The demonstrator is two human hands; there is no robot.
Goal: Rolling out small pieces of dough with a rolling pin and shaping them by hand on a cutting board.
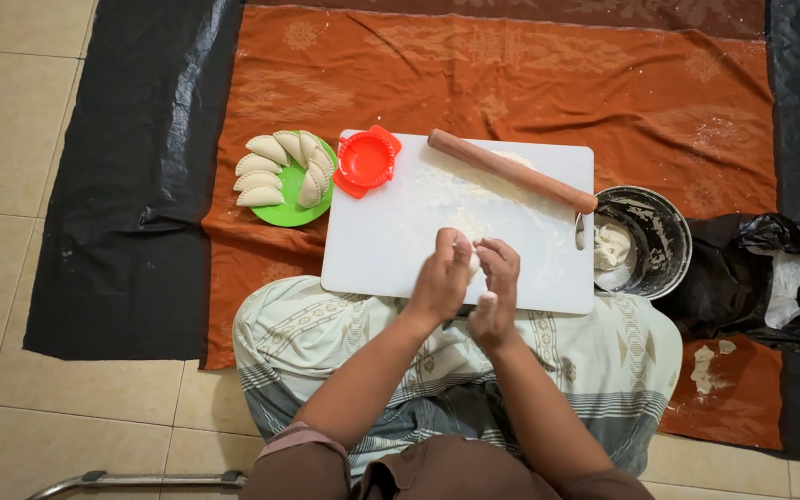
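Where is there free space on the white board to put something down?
The white board is bare at its left part, below the red dumpling press and left of the left hand. The strip under the rolling pin is floury. It is crowded near both hands, where the right hand meets the left, and beside the metal bowl.

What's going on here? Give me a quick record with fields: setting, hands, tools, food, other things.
Setting: a person sits on a tiled floor, with a white cutting board on an orange cloth.
Hands: the left hand and right hand are pressed together over the board, with a small piece of dough between them.
Tools: a wooden rolling pin lies across the board; a red dumpling press sits at its corner.
Food: folded dumplings on a green plate.
Other things: a floury metal bowl holding dough, and a black plastic bag.
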